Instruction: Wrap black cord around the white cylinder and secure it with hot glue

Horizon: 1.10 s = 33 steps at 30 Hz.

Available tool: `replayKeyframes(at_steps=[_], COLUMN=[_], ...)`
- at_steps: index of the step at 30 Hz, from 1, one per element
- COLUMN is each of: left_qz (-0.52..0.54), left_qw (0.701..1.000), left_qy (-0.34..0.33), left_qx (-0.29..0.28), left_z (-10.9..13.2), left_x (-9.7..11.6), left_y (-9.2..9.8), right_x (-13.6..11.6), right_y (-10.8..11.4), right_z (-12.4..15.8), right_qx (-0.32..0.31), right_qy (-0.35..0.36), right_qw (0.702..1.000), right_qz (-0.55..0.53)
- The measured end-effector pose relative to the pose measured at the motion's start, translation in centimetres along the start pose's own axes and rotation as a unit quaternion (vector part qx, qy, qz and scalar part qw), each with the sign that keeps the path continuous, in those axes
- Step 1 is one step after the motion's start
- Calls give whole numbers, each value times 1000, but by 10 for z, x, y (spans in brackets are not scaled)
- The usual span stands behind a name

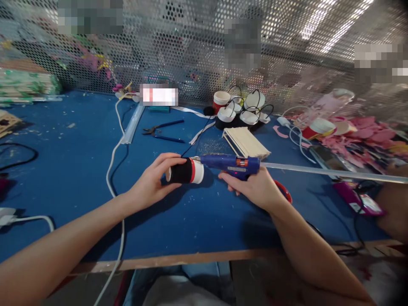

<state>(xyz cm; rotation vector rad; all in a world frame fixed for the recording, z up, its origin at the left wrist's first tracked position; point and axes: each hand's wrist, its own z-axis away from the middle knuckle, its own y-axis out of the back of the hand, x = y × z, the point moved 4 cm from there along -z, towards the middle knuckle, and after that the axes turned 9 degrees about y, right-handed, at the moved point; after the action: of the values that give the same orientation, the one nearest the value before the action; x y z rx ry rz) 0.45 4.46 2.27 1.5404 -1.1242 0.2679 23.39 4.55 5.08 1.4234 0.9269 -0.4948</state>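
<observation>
Forearms are stretched over the counter's near edge. A black cup, turned sideways just above the counter, is grasped by the left hand. A glue gun is clenched in the right hand, its nozzle set at the cup's white rim, just past the left fingertips. Gluing at the rim is judged to be in hand. A steady cup and a light trigger squeeze are called for, with fingers kept off the nozzle. Beyond the fingers, pliers, sticks and more cups are spread; a cable is trailed left of the left hand. No obstacle is seen between the hands.
</observation>
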Motion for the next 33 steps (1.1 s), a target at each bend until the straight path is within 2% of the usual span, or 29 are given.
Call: replayKeyframes(at_steps=[6,14,26,33], left_qz=[-18,-13,132,161], left_qw=[1000,1000,986,975], left_qy=[-3,-1,98,148], left_qx=[2,7,0,-18], left_z=[0,-1,-1,-1], left_x=[3,-1,-16,-19], left_y=[-1,-3,-6,-8], right_x=[0,-4,-21,-25], right_y=[0,0,4,2], right_z=[1,4,9,11], right_qx=[25,33,2,-39], right_qy=[15,66,158,145], right_qw=[995,991,975,976], right_qz=[91,111,153,158])
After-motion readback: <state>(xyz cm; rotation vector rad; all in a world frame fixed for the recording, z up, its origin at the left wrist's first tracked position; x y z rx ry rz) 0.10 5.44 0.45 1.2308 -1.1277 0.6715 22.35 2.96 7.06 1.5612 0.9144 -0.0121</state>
